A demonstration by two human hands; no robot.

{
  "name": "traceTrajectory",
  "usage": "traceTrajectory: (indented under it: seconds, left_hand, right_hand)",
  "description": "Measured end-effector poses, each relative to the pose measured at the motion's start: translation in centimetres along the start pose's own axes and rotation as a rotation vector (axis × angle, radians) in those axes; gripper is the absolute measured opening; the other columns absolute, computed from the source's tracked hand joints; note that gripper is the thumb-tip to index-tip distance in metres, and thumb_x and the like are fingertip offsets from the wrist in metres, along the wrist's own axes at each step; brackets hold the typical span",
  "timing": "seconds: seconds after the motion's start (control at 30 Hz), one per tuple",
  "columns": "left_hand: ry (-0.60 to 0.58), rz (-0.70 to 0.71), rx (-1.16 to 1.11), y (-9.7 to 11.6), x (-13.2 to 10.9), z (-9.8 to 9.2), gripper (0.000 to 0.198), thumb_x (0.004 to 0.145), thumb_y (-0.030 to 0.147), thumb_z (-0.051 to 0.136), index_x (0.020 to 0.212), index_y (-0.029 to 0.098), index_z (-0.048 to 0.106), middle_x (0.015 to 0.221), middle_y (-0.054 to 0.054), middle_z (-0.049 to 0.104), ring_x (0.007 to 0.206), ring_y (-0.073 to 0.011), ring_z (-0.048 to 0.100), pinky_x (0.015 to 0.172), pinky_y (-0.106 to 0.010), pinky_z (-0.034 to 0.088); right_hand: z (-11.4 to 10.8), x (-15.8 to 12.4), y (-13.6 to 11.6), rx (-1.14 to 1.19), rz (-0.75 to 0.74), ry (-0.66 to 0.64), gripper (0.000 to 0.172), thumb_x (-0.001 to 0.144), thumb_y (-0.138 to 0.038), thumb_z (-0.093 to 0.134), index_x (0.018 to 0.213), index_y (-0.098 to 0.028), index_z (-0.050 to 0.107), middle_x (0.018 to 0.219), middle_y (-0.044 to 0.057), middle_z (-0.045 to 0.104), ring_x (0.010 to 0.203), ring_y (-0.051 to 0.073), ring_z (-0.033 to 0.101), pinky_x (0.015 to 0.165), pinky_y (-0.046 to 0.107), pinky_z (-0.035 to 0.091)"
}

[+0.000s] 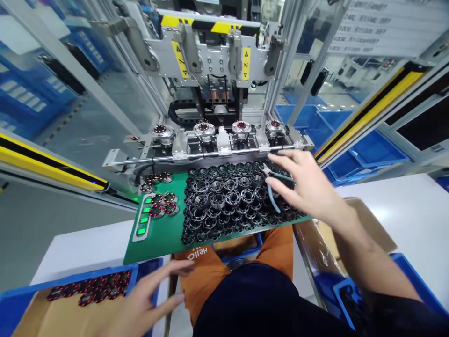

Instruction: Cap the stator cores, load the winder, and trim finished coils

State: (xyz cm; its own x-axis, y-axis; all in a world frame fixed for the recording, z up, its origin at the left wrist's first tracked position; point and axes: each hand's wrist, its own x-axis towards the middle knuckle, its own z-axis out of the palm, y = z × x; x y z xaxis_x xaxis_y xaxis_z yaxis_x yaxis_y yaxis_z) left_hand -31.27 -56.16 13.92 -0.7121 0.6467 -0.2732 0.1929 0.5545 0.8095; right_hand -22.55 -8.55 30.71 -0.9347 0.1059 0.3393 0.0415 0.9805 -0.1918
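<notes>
Your right hand point(308, 187) reaches forward over the far right part of a heap of black ring-shaped stator cores point(224, 201). Its fingers are spread and nearly straight, palm down. Just under the palm and to its left lies a pair of small teal-handled cutting pliers point(273, 197). The two thin curved handles run out from beneath your hand, and the dark jaws point away from you. The palm hides the contact, so it cannot be told whether you grip the pliers or only cover them.

The cores are matt black toothed rings with open centres. They are piled loosely, several deep, on a green flat work plate point(157, 243) that extends left of and below the hand. Well left of the hand, on the same plate, sits a small cluster of rings wound with red-copper wire point(162, 204), beside a strip of lit green buttons point(143, 220). Beyond your fingertips, four round silver fixtures point(204, 130) stand in a row on the machine, each with a red-wound ring on top.

Your left hand point(147, 299) hangs low and near you, open with fingers apart, holding nothing. It is at the corner of a blue plastic bin point(14, 299) in which more red-wound rings point(91, 286) lie in rows.
</notes>
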Motion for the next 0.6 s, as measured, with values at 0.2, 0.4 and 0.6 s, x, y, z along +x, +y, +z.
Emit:
traceTrajectory:
  seconds: [0.2,0.4,0.6]
  left_hand:
    - [0.584,0.211,0.524,12.9,13.1,-17.4,0.049,0.110,0.075,0.063,0.134,0.039,0.087,0.138,0.004,0.090,0.132,-0.0284,0.084,0.128,-0.047,0.065]
    - [0.391,0.074,0.870,14.2,30.7,-22.3,0.056,0.105,0.055,0.079,0.145,0.016,0.084,0.152,-0.022,0.078,0.151,-0.0422,0.068,0.128,-0.053,0.057]
    - [0.349,0.101,0.930,11.7,34.1,-22.9,0.059,0.106,0.068,0.084,0.141,0.021,0.084,0.160,-0.018,0.072,0.156,-0.0436,0.060,0.131,-0.053,0.052]
  right_hand:
    - [0.3,18.2,-3.5,-0.053,-0.112,-0.265,0.046,0.120,-0.034,0.068,0.163,-0.024,0.080,0.143,0.012,0.089,0.131,0.036,0.084,0.127,0.058,0.064]
    - [11.2,29.3,-7.4,-0.149,0.023,-0.519,0.049,0.118,-0.043,0.085,0.161,-0.021,0.074,0.163,0.015,0.076,0.144,0.034,0.078,0.123,0.059,0.069]
    - [14.7,32.5,-7.2,-0.165,0.173,-0.867,0.047,0.117,-0.047,0.086,0.153,-0.019,0.077,0.153,0.014,0.078,0.130,0.030,0.082,0.111,0.052,0.074]
